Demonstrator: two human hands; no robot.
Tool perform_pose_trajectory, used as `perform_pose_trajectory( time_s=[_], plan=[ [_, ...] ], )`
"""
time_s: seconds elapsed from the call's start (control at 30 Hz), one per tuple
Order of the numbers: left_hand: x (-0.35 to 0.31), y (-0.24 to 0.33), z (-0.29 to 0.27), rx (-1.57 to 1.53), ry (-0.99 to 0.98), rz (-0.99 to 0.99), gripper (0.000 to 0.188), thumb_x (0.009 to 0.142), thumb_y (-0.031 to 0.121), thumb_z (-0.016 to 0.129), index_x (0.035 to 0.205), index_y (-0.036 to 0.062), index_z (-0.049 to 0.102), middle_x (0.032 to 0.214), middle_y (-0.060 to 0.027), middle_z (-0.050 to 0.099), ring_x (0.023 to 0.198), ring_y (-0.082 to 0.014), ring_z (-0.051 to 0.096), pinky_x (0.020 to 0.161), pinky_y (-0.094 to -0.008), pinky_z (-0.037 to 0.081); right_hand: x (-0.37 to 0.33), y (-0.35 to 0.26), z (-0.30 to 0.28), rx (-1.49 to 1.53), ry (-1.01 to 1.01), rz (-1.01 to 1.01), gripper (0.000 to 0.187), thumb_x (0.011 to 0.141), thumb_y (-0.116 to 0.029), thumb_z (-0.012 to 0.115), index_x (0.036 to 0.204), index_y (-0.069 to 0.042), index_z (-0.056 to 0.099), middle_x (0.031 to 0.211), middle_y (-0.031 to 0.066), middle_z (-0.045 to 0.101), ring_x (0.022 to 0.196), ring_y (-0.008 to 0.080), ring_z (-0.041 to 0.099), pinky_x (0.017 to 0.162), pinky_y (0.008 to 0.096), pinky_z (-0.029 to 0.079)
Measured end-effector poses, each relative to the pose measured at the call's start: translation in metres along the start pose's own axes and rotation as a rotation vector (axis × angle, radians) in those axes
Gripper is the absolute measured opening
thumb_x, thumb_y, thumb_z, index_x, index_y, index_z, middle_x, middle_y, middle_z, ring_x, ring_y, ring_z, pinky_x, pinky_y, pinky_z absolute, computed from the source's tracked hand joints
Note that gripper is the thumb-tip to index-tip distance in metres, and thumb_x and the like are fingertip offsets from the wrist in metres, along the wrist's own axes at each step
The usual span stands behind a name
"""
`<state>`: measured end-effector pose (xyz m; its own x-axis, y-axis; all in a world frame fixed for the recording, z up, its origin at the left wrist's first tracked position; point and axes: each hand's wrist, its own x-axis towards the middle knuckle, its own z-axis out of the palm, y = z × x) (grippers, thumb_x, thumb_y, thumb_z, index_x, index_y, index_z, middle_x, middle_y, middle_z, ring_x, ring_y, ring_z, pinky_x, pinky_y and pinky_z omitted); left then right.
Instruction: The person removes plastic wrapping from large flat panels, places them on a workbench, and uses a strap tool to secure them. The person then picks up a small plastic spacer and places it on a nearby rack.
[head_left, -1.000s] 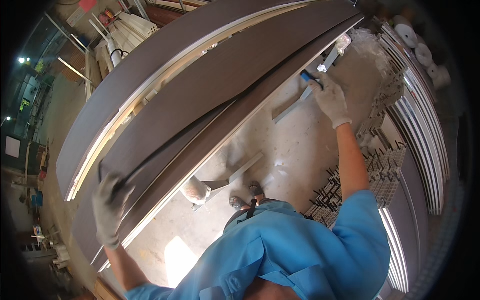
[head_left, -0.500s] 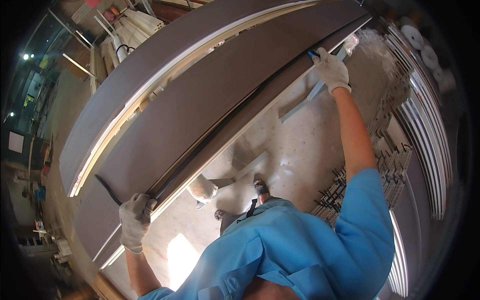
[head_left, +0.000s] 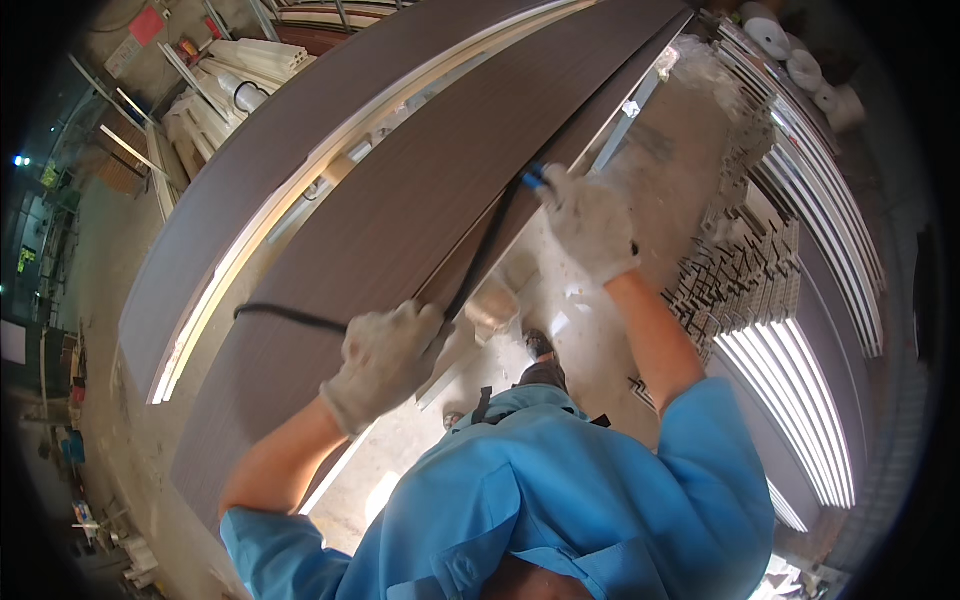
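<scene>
A long dark brown panel (head_left: 440,180) lies in front of me, with a groove along its near edge. My left hand (head_left: 380,360), in a whitish work glove, is closed around a black flexible strip (head_left: 290,317) over that edge. One end of the strip trails left across the panel. Its other stretch runs up from my fist toward my right hand (head_left: 595,220). That hand, gloved too and smeared by motion, is closed on a small blue tool (head_left: 533,178) at the panel's edge. The tool's exact kind is too blurred to tell.
A second brown panel (head_left: 250,170) with a pale edge lies beyond the first. White-edged panels (head_left: 790,400) are stacked at right, beside a pile of pieces with dark prongs (head_left: 745,285). White rolls (head_left: 765,38) stand far right. Pale lengths of material (head_left: 250,60) lie far left.
My right hand has come down and left along the panel edge with the blue tool. My left hand has moved up and right, and the strip now stands off the groove between them.
</scene>
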<state>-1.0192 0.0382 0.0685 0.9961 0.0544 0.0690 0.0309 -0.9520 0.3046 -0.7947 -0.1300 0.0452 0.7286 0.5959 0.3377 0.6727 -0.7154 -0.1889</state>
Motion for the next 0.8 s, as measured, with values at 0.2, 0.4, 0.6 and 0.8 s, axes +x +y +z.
perform_pose_trajectory(
  time_s=[0.2, 0.4, 0.6, 0.8],
  plan=[
    [0.006, -0.009, -0.009, -0.008, -0.03, 0.019, 0.027, 0.095, 0.029, 0.057, 0.084, 0.0043, 0.06, 0.077, -0.0183, 0.066, 0.077, -0.0371, 0.067, 0.069, -0.048, 0.051, -0.07, -0.085, -0.01, 0.095, -0.056, -0.034, 0.028, 0.094, -0.032, 0.06, 0.114, -0.012, 0.061, 0.081, 0.0114, 0.069, 0.069, 0.0315, 0.068, 0.063, 0.0418, 0.054],
    [-0.103, -0.057, -0.055, -0.246, 0.107, -0.236, 0.027, 0.089, 0.026, 0.069, 0.099, 0.0021, 0.061, 0.072, -0.0189, 0.063, 0.075, -0.0352, 0.067, 0.068, -0.0446, 0.048, -0.066, -0.053, -0.015, 0.255, 0.03, 0.036, 0.028, 0.095, -0.032, 0.062, 0.113, -0.01, 0.064, 0.095, 0.0146, 0.071, 0.085, 0.0332, 0.069, 0.076, 0.0415, 0.054],
    [-0.268, -0.066, -0.109, -0.734, 0.085, -0.872, 0.007, 0.082, 0.0, 0.07, 0.078, -0.0026, 0.065, 0.073, -0.0035, 0.055, 0.056, -0.0115, 0.054, 0.049, -0.0273, 0.039, -0.06, -0.013, -0.02, 0.385, 0.103, 0.112, 0.029, 0.097, -0.035, 0.058, 0.117, -0.015, 0.063, 0.084, 0.0056, 0.073, 0.079, 0.0263, 0.07, 0.073, 0.0376, 0.053],
    [-0.333, -0.051, -0.086, -0.668, 0.222, -0.967, 0.012, 0.08, 0.007, 0.071, 0.079, -0.0044, 0.068, 0.069, -0.0037, 0.056, 0.056, -0.0099, 0.053, 0.05, -0.026, 0.039, -0.052, -0.004, -0.004, 0.43, 0.038, 0.097, 0.031, 0.095, -0.035, 0.06, 0.117, -0.013, 0.063, 0.089, 0.0072, 0.073, 0.084, 0.027, 0.07, 0.074, 0.0385, 0.053]
  ],
)
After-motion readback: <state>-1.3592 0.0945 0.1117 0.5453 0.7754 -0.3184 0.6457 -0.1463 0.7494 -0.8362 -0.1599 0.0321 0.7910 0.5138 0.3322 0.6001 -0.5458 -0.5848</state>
